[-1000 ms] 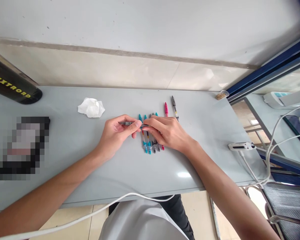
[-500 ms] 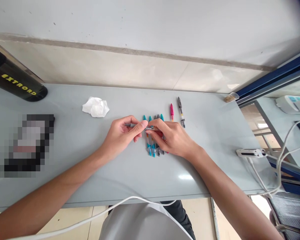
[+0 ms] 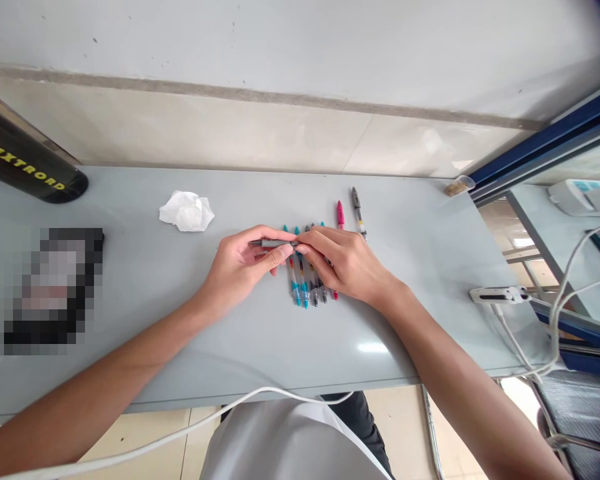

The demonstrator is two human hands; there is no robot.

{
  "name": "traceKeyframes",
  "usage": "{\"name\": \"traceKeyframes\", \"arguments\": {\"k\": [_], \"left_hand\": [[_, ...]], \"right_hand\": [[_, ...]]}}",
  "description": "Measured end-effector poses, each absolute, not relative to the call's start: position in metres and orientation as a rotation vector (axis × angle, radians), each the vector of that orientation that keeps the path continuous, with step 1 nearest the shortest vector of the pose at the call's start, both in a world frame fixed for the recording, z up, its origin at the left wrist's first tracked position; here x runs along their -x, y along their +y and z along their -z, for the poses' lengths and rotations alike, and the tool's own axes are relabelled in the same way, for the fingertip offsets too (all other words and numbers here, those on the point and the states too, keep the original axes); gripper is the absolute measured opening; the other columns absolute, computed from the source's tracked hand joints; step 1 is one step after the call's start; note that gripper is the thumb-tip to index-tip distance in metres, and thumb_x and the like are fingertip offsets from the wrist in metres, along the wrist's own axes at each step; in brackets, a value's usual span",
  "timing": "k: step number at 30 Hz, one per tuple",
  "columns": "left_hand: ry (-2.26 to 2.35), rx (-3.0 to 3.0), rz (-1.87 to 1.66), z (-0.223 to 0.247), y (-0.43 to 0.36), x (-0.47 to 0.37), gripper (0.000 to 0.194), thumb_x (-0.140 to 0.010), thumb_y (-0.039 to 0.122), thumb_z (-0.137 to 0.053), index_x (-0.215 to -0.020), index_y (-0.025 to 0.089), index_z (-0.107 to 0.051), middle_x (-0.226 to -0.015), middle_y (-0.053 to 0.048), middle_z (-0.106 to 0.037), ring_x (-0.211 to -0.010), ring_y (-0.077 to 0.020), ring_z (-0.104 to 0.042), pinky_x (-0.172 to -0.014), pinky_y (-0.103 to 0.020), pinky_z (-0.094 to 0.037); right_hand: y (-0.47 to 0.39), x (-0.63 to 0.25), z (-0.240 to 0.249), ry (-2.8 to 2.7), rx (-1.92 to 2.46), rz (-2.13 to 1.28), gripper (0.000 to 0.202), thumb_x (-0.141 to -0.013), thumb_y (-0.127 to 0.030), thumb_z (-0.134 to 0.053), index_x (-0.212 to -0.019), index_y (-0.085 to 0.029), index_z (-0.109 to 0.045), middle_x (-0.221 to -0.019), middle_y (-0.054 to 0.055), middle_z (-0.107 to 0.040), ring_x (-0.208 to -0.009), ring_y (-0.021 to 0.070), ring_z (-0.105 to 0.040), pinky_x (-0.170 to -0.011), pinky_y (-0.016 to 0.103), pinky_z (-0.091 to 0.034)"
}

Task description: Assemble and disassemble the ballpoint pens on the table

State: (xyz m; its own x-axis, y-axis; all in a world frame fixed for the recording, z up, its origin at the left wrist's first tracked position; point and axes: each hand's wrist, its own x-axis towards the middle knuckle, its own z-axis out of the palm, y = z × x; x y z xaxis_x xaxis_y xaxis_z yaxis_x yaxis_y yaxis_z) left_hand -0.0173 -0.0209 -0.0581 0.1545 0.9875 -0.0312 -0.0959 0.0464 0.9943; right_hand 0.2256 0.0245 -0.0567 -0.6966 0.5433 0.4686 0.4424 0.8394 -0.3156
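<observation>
Item: one grey pen (image 3: pixel 275 243), slim, held nearly level above the worktop (image 3: pixel 220 353), its long axis running roughly along the worktop's length. Position: central stretch, nearer the far edge than the near edge.

Handling, as judged: light; barrel stiff, probably plastic; smooth enough to turn or slide under a loose pinch; modest risk of breakage, the narrow ends being the weaker parts. Best hold: thumb and forefinger about mid-barrel, with a second light pinch near the end where turning or pulling is wanted.

Left hand (image 3: pixel 240 263): fingers clamped on the barrel, thumb on the near side, forefinger along the far side; the pen's left end lies inside the curve between them. Right hand (image 3: pixel 347 267): fingertips drawn together at the pen's right end, close beside the left thumb; that end is largely covered, and whether its parts are joined or separate cannot be told.

Adjacent stock: a row of pens (image 3: pixel 296 290), side by side on the worktop beneath and around the right hand, teal, dark and pink ends showing, mid-parts partly hidden. Beyond the right hand, toward the far edge: a pink pen top (image 3: pixel 341 215) and a loose grey pen (image 3: pixel 356 203), its clear-and-dark end toward the hand. Farther left, near the far edge: crumpled white tissue (image 3: pixel 187 211), well apart.
</observation>
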Motion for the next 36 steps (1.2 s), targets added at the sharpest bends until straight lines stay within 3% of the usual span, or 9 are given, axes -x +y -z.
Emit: {"name": "traceKeyframes", "arguments": {"k": [8,13,18,27,33,36], "left_hand": [[1.038,-1.127,-1.119,0.0598,-0.0201,0.0151,0.036,-0.093,0.051,-0.101,-0.103,0.019,-0.088,-0.089,-0.005,-0.08,-0.074,-0.0143,-0.069,-0.072,-0.028,-0.058],[1.055,-1.165,-1.083,0.0567,-0.0207,0.0154,0.036,-0.096,0.053,-0.098,-0.097,0.02,-0.084,-0.085,-0.003,-0.076,-0.073,-0.0141,-0.066,-0.071,-0.027,-0.056],[1.082,-1.211,-1.057,0.0549,-0.0223,0.0154,0.04,-0.098,0.057,-0.095,-0.092,0.02,-0.079,-0.084,-0.003,-0.074,-0.072,-0.0139,-0.065,-0.068,-0.028,-0.053],[1.098,-1.251,-1.031,0.0565,-0.0217,0.017,0.045,-0.098,0.058,-0.094,-0.085,0.021,-0.073,-0.079,0.0,-0.073,-0.069,-0.013,-0.063,-0.066,-0.027,-0.051],[1.092,-1.262,-1.032,0.0546,-0.0213,0.0161,0.048,-0.099,0.061,-0.092,-0.082,0.02,-0.073,-0.075,-0.001,-0.071,-0.068,-0.0122,-0.061,-0.065,-0.025,-0.05],[1.096,-1.239,-1.06,0.055,-0.0222,0.0154,0.04,-0.096,0.057,-0.096,-0.092,0.02,-0.08,-0.085,-0.003,-0.076,-0.071,-0.0131,-0.064,-0.067,-0.026,-0.054]], "right_hand": [[0.0223,-0.2226,0.0595,-2.417,0.699,-0.231,0.006,-0.124,-0.023,-0.054,-0.118,-0.023,-0.056,-0.085,-0.001,-0.066,-0.069,0.0172,-0.054,-0.067,0.03,-0.044],[0.0231,-0.2231,0.0583,-2.442,0.696,-0.279,0.018,-0.124,-0.037,-0.058,-0.124,-0.02,-0.062,-0.088,0.001,-0.07,-0.072,0.0172,-0.06,-0.069,0.031,-0.047],[0.0262,-0.2221,0.0579,-2.438,0.617,-0.257,0.014,-0.124,-0.029,-0.056,-0.118,-0.021,-0.065,-0.09,0.0,-0.067,-0.072,0.0163,-0.057,-0.07,0.03,-0.046],[0.0245,-0.2231,0.0619,-2.421,0.635,-0.25,0.021,-0.124,-0.032,-0.059,-0.107,-0.025,-0.05,-0.083,-0.003,-0.058,-0.067,0.0159,-0.05,-0.063,0.03,-0.039],[0.0235,-0.2232,0.0599,-2.455,0.691,-0.282,0.023,-0.125,-0.043,-0.057,-0.115,-0.023,-0.062,-0.085,-0.002,-0.061,-0.067,0.0153,-0.051,-0.064,0.031,-0.037],[0.0249,-0.224,0.0604,-2.465,0.674,-0.273,0.027,-0.126,-0.04,-0.053,-0.11,-0.022,-0.065,-0.088,0.0,-0.063,-0.068,0.0151,-0.051,-0.063,0.031,-0.038]]}}
